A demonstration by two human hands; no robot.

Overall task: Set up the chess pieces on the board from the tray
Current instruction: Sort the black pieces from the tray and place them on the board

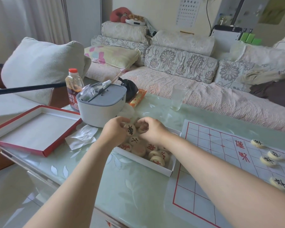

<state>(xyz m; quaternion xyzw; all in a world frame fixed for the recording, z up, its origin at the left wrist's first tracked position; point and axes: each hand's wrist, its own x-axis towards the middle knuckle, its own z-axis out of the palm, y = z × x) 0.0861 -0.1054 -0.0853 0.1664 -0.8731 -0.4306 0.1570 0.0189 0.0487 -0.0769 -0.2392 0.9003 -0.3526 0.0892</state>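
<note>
Noting hand positions over the tray [143,164]. It sits on the table [138,195] just left of the board [212,162], and both hands meet above its far end.

Left hand [114,131]: pinches a black-marked piece [130,130], with the face tilted towards us.

Right hand [153,131]: fingers are curled close against a second disc beside the first. We cannot tell whether it grips that disc or only touches it.

Loose pieces [138,149] lie in the tray near the hands, red and black marks mixed.

Key relation: the board lies to the right of both hands. Its red river lettering [242,150] runs near to far, so we judge that the board's long axis runs left to right. The right half is partly out of frame. Four black pieces [268,161] already stand right of the river.

We judge the held black piece belongs on that right half too, well apart from the tray. The right arm is nearer to that side. The left hand would have to cross the tray and the whole left half of the board. Passing the piece to the right hand looks the shorter route.

Risk, as we judge it: a crossing forearm could brush the pieces standing by the river.
</note>
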